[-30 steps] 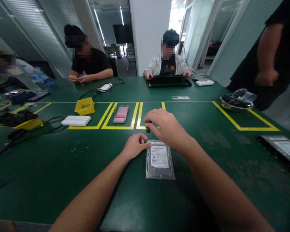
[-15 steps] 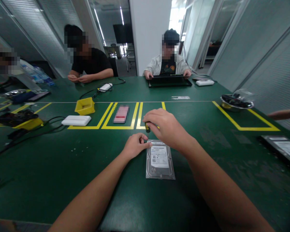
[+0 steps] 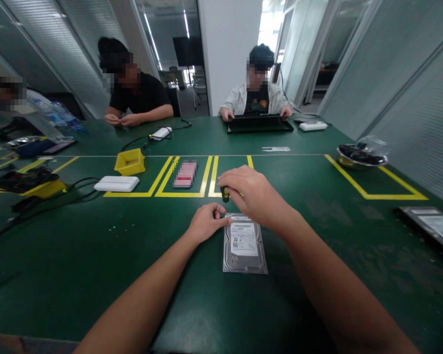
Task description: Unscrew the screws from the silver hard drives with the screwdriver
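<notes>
Where both forearms reach in from the near edge of the green desk, a silver hard drive lies flat, label up, straight ahead of the person. At its far left corner rests the left hand, fingers pinched together against the drive's edge. Just above the drive's far edge is the right hand, its fingers closed round a small screwdriver with a black and yellow handle, held upright over that same corner. Beyond the hands, yellow tape lines mark boxes on the desk; one holds a pink card. Left of that lie a white flat case and a yellow bin. Off to the right sits a metal bowl, and nearer, at the right edge, a flat tray. At the far side two people sit, one with both hands on a black laptop.
</notes>
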A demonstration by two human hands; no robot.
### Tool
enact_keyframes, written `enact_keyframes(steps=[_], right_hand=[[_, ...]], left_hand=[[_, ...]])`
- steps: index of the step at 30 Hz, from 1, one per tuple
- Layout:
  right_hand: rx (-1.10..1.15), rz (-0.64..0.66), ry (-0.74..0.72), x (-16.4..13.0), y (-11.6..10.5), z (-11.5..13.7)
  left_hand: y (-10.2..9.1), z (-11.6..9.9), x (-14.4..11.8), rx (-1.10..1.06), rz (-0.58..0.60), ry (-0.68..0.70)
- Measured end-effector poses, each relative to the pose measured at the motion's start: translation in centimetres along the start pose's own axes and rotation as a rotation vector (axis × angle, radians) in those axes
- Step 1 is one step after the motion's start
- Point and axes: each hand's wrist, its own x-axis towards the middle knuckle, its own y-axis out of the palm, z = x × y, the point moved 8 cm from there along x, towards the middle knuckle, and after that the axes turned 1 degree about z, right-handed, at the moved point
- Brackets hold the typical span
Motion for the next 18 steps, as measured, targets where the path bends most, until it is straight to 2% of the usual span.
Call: enact_keyframes(steps=[4,11,18], right_hand=[[0.018,-0.009,-0.010,0.02,0.07,0.05],[0.035,-0.005,0.072,-0.11,-0.01,-0.44],[0.017,-0.001,0.049,-0.01,-0.01,-0.36]], left_hand=[[-0.04,-0.10,-0.02,0.007,0.004,0.001],[0.01,0.06,-0.02,-0.002,-0.006,0.010],[0.03,0.12,0.03,0.002,-0.005,0.009]])
